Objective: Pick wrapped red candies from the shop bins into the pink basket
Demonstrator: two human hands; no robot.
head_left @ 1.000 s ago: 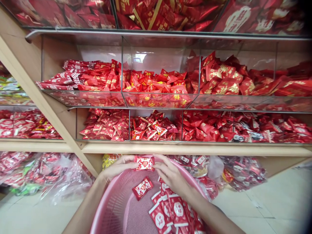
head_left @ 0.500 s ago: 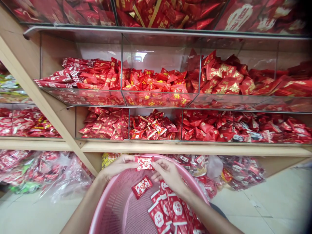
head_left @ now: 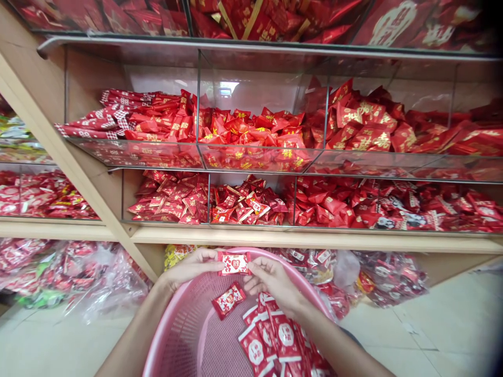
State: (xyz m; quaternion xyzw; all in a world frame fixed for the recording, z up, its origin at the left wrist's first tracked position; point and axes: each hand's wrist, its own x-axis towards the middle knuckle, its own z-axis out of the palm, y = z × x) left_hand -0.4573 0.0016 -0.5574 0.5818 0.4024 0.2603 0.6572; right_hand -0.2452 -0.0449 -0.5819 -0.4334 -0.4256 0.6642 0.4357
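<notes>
A red and white candy packet (head_left: 234, 263) is stretched level between my two hands, over the far rim of a pink basket (head_left: 173, 324). My left hand (head_left: 193, 268) pinches its left end. Its right end is between the thumb and fingers of my right hand (head_left: 269, 277). A similar packet (head_left: 228, 301) lies tilted in the basket just below. Several red packets with white round labels (head_left: 286, 335) are heaped in the basket's right part, partly hidden under my right forearm.
Shelves with a wooden edge (head_left: 314, 241) and clear dividers hold heaps of red packets (head_left: 251, 136) ahead. Plastic bags of packets (head_left: 389, 277) lie beneath on the right, and more bags (head_left: 106, 283) on the left. Tiled floor (head_left: 424, 335) shows at both sides.
The view has shifted very slightly against the shelves. Both hands keep their hold on the packet, which faces a little differently.
</notes>
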